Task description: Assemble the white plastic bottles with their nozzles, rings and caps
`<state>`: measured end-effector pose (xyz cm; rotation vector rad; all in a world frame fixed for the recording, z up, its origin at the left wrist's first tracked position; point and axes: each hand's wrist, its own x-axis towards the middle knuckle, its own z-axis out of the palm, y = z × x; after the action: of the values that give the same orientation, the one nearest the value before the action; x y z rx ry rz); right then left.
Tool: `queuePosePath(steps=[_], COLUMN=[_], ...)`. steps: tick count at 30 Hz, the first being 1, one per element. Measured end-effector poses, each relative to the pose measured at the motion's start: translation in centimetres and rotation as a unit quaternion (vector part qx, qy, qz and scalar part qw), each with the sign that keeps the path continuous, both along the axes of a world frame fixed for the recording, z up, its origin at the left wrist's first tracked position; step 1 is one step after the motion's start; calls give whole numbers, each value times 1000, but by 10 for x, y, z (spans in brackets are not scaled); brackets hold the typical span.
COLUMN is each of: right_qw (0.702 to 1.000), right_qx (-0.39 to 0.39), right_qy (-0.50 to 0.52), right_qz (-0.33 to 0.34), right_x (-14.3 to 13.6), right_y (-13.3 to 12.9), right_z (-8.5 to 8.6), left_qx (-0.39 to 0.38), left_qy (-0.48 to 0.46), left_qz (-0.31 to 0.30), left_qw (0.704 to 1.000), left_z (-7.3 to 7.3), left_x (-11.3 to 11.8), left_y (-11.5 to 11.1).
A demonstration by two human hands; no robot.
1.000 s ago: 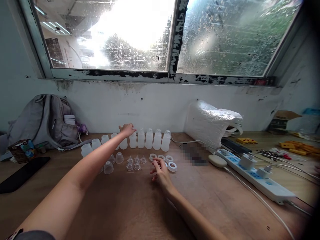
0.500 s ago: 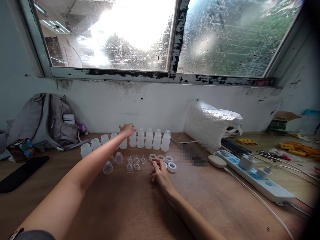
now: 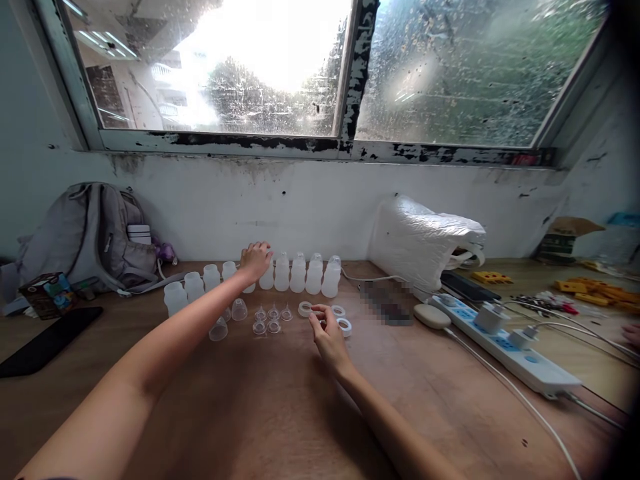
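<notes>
Frosted bottles [image 3: 298, 275] stand upright in a row at the back of the surface [image 3: 280, 400]. The left hand [image 3: 257, 260] is at mid-row, its fingers bent over a bottle; I cannot tell whether they are clamped on it. Toward its three o'clock, the bottles wear clear domed tops. The right hand [image 3: 330, 337] curls its fingers over white rings [image 3: 347, 331], partly hiding them; whether it grips one, I cannot tell. At its nine o'clock lie clear teats [image 3: 273, 326], then clear covers [image 3: 239, 310]. At its three o'clock is a power strip [image 3: 530, 373]. A grey backpack [image 3: 90, 233] sits at the left hand's nine o'clock.
</notes>
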<state>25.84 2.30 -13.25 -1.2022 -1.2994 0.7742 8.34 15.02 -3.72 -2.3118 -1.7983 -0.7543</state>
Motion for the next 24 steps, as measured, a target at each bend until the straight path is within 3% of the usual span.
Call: queuePosePath(steps=[3, 6, 8, 11, 14, 19, 24], right_qw=[978, 944, 925, 895, 869, 841, 822], right_qx=[61, 54, 16, -35, -79, -101, -96], right_qy=[-190, -312, -358, -420, -468, -518, -547], right_qz=[-58, -97, -123, -146, -143, -118, -126], right_x=[7, 15, 22, 31, 36, 32, 29], right_y=[0, 1, 2, 5, 7, 6, 7], right_z=[6, 12, 15, 19, 19, 10, 3], left_qx=[31, 40, 57, 39, 6, 7, 12], left_qy=[14, 25, 12, -19, -49, -74, -129], left_qz=[-54, -86, -95, -80, -70, -69, -165], left_qw=[998, 995, 994, 996, 996, 995, 978], left_z=[-23, -58, -79, -100, -107, -102, -96], left_x=[-2, -9, -15, -22, -27, -30, -28], left_y=[-49, -94, -112, -119, -116, -121, -147])
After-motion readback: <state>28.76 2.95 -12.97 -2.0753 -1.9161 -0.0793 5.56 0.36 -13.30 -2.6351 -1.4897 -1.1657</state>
